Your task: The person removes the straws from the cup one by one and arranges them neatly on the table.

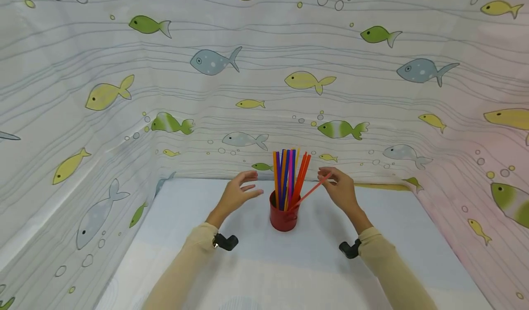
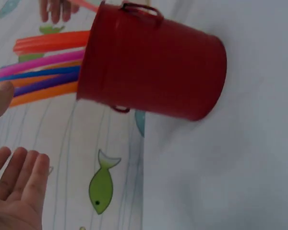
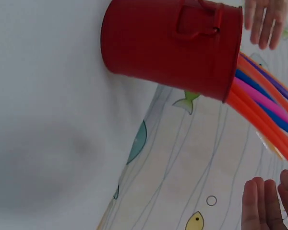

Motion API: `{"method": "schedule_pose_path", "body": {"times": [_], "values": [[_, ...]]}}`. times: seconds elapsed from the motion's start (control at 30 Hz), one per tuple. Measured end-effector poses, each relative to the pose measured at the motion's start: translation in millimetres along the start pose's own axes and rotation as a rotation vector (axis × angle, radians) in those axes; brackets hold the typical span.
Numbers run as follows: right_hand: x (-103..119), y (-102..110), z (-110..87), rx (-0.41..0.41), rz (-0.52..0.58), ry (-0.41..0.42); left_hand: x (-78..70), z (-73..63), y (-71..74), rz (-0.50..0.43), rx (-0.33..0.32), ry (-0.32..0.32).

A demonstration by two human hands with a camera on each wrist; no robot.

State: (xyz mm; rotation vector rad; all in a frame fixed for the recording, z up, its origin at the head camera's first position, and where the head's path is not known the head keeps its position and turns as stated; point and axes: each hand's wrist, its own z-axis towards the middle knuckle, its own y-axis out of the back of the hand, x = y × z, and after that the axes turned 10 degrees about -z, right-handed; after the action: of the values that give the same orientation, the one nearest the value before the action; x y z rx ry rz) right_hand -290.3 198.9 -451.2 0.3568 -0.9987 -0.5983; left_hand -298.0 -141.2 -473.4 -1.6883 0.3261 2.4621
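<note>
A red metal bucket [image 1: 284, 218] with small wire handles stands upright on the table. A bunch of long, thin straws [image 1: 285, 177] in orange, purple, blue, pink, yellow and red sticks up out of it. My right hand [image 1: 340, 188], to the right of the bucket, pinches the upper end of a light red straw [image 1: 312, 191]. This straw slants down to the left, its lower end overlapping the bucket's rim. On the other side, my left hand [image 1: 239, 191] is raised with fingers spread, holding nothing; in the left wrist view its thumb [image 2: 0, 100] overlaps the straw tips.
The table [image 1: 264, 264] has a pale cloth over it. Behind and at both sides rises a fish-patterned curtain [image 1: 268, 85], close behind the bucket. A dark wrist camera [image 1: 226, 242] sits on the left wrist and another [image 1: 349, 249] on the right.
</note>
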Motion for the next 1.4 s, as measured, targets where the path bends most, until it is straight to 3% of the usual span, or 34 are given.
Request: {"method": "schedule_pose_path", "body": {"times": [0.1, 0.27, 0.47, 0.57, 0.83, 0.9, 1.13, 1.4], "values": [[9, -10, -3.6, 0.049, 0.093, -0.032, 10.4, -3.3, -19.0, -0.081, 0.030, 0.015], [25, -19, -11.4, 0.107, 0.201, -0.088, 23.8, -9.6, -38.5, -0.135, 0.017, 0.029], [9, -41, -12.9, 0.115, 0.175, -0.164, 34.1, -10.9, -49.9, -0.167, 0.036, 0.024], [0, -50, -13.1, 0.115, 0.162, -0.193, 33.5, -11.3, -53.1, -0.169, 0.048, 0.028], [0, -58, -14.7, 0.110, 0.175, -0.210, 10.1, -16.9, -56.7, -0.134, 0.077, 0.047], [0, -59, -14.6, 0.112, 0.167, -0.220, 10.8, -17.3, -56.8, -0.137, 0.084, 0.046], [0, -61, -14.3, 0.114, 0.183, -0.235, 34.8, -13.8, -57.9, -0.118, 0.061, 0.036], [0, -62, -14.1, 0.100, 0.178, -0.237, 33.8, -10.7, -56.8, -0.096, 0.064, 0.010]]}}
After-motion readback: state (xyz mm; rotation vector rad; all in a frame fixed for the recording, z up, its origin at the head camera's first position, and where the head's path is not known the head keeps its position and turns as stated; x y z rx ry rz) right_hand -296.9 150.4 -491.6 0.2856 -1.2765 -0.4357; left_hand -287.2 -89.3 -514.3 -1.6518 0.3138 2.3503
